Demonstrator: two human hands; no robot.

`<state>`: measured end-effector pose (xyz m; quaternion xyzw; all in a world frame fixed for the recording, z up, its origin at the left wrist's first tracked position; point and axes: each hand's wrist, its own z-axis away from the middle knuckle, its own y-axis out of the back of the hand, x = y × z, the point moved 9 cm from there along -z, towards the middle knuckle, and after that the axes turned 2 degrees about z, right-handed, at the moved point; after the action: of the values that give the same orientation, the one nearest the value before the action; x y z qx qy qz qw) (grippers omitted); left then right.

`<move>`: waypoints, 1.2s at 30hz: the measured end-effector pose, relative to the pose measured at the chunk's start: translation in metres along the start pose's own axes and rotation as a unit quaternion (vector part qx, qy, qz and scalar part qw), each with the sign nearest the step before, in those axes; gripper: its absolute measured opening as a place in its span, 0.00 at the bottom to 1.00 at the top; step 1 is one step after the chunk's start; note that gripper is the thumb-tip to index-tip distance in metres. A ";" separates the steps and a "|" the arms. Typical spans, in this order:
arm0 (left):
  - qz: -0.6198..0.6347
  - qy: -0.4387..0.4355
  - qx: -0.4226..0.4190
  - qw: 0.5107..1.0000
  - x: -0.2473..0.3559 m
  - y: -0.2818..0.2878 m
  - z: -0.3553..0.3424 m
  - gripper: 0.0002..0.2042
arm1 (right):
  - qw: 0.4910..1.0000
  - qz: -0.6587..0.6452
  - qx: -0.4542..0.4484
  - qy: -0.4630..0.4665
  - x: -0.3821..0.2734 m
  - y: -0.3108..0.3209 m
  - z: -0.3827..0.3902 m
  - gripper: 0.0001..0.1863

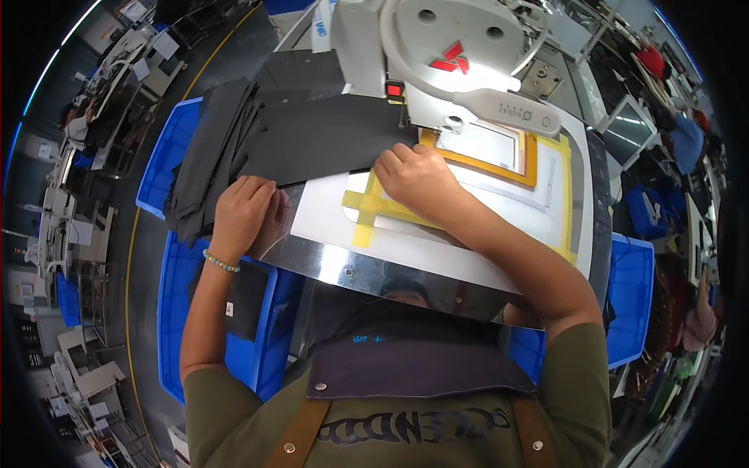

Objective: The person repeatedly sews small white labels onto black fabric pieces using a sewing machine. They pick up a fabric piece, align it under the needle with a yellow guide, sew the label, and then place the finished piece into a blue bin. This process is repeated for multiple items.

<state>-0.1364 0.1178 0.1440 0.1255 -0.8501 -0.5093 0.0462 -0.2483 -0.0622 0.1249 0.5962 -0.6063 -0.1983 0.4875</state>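
Observation:
A flat black fabric panel (328,140) lies across the left part of the sewing machine's work plate. My left hand (244,209) is closed on its near left edge, fingertips pinched together. My right hand (415,178) grips the panel's near right corner, with bent fingers hiding the edge there. Just right of that hand is an orange-yellow rectangular frame (477,165) on the plate, beneath the machine head. Left of the panel, a pile of black fabric pieces (207,168) hangs over the table's edge, close to my left hand.
The sewing machine (460,58) rises at the back, with a white lamp arm (507,111) over the frame. Yellow tape (363,218) marks the white sheet. Blue bins stand left (173,312) and right (632,300) below the table. A small screen (626,129) stands at the right.

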 end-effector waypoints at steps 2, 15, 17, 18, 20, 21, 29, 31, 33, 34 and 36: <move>0.006 -0.015 0.003 1.000 0.002 -0.001 -0.004 0.09 | 1.000 0.003 0.020 -0.006 0.008 0.011 0.007 0.07; 0.053 -0.287 0.052 0.955 0.115 -0.044 -0.098 0.11 | 0.995 0.048 0.014 -0.090 0.081 0.083 0.154 0.08; 0.038 -0.311 0.054 0.948 0.130 -0.053 -0.108 0.10 | 0.990 0.059 -0.028 -0.122 0.090 0.080 0.172 0.08; 0.030 -0.322 0.054 0.945 0.136 -0.057 -0.111 0.10 | 0.988 0.055 -0.026 -0.141 0.093 0.080 0.179 0.08; 0.039 -0.307 0.032 0.950 0.139 -0.066 -0.117 0.08 | 0.983 0.047 -0.020 -0.179 0.100 0.081 0.189 0.08; 0.044 -0.297 0.025 0.953 0.138 -0.068 -0.119 0.08 | 0.981 0.030 -0.016 -0.188 0.102 0.081 0.191 0.08; 0.076 -0.243 0.037 0.966 0.130 -0.060 -0.123 0.05 | 0.973 -0.057 -0.024 -0.221 0.111 0.079 0.192 0.07; 0.084 -0.241 0.034 0.966 0.131 -0.060 -0.124 0.04 | 0.973 -0.054 -0.032 -0.220 0.111 0.079 0.193 0.07; 0.085 -0.239 0.032 0.967 0.131 -0.060 -0.125 0.04 | 0.974 -0.050 -0.035 -0.216 0.110 0.078 0.193 0.07; 0.085 -0.238 0.031 0.967 0.131 -0.060 -0.125 0.04 | 0.975 -0.049 -0.036 -0.214 0.110 0.077 0.193 0.07; 0.085 -0.235 0.029 0.968 0.131 -0.060 -0.125 0.05 | 0.976 -0.044 -0.038 -0.209 0.111 0.077 0.194 0.08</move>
<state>-0.2270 -0.0505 0.1446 -0.0695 -0.8591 -0.4937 -0.1158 -0.4291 -0.2135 0.1405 0.5489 -0.6600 -0.3630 0.3626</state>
